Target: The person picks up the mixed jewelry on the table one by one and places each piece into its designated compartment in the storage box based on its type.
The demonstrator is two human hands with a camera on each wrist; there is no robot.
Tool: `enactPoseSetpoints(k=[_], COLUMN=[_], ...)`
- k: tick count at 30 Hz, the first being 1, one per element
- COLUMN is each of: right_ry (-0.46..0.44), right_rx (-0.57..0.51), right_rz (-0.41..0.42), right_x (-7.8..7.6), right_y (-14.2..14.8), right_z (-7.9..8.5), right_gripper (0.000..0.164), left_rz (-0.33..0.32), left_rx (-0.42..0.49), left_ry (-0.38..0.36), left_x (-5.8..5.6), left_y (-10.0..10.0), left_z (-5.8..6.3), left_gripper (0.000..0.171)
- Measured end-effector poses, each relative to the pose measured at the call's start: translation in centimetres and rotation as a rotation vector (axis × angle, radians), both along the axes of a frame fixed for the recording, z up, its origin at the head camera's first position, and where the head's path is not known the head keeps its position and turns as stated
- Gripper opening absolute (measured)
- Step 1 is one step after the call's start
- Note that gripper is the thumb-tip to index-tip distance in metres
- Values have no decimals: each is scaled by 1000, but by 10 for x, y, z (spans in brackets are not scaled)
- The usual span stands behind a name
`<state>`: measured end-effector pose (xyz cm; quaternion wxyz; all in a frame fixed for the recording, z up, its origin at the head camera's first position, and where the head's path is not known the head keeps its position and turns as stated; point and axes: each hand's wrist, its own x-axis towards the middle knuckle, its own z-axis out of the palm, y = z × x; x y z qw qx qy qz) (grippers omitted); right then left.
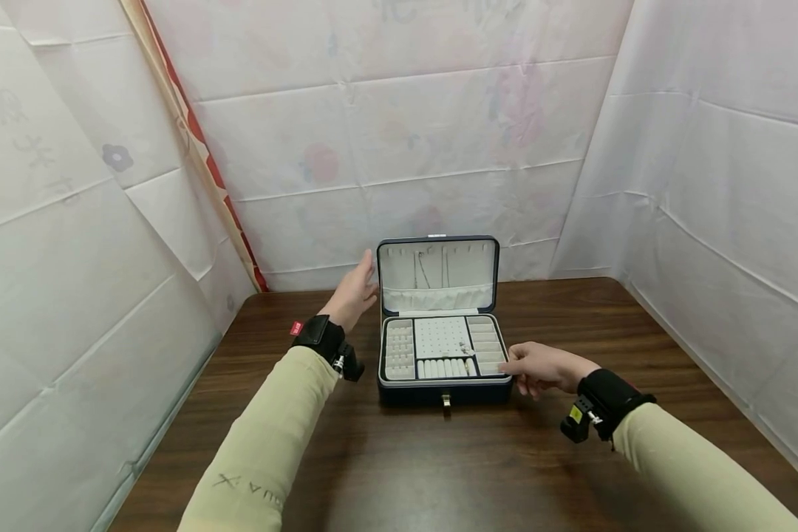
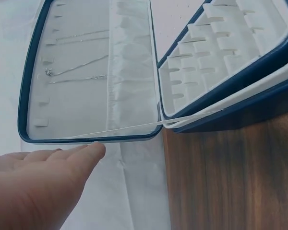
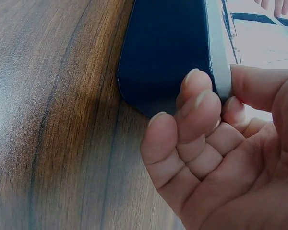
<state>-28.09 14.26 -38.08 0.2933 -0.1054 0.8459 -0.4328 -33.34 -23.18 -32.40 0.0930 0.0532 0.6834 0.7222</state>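
Observation:
A navy jewelry box (image 1: 412, 394) stands on the table with its lid (image 1: 399, 275) raised. Thin necklaces (image 2: 81, 72) hang inside the lid, above a gathered white pocket (image 2: 129, 72). White compartments, a perforated panel (image 1: 439, 336) and ring rolls (image 1: 442, 368) fill the tray; small silver jewelry (image 1: 466, 349) sits on the panel. My left hand (image 1: 354, 295) is held with straight fingers beside the lid's left edge, fingertips right at the frame. At the front right corner, my right hand (image 3: 230, 153) pinches the box's rim, thumb on top and fingers curled against the side.
The brown wooden table (image 1: 386, 473) extends around the box. White printed sheeting (image 1: 292, 148) rises behind it and on both sides. A small metal clasp (image 1: 446, 402) protrudes at the box's front, and a thin strap (image 2: 134, 128) joins lid and base.

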Motion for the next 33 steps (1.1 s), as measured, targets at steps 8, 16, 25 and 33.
enactPoseSetpoints(k=[8,16,25,33], right_ry=[-4,-5,-1,-5], right_rx=[-5,6,22,13], right_rz=[8,-2,-7,4], right_x=[0,1,0,0], right_y=[1,0,1,1], right_z=[1,3,3,3], right_gripper=[33,34,35,34], left_rz=[-45,-64,-46,34], left_rx=[-13,-33,-74,-81], left_ry=[32,57,94,124], left_x=[-3,1,7,16], left_y=[5,6,1,-5], left_z=[7,11,13,13], left_gripper=[75,75,74,77])
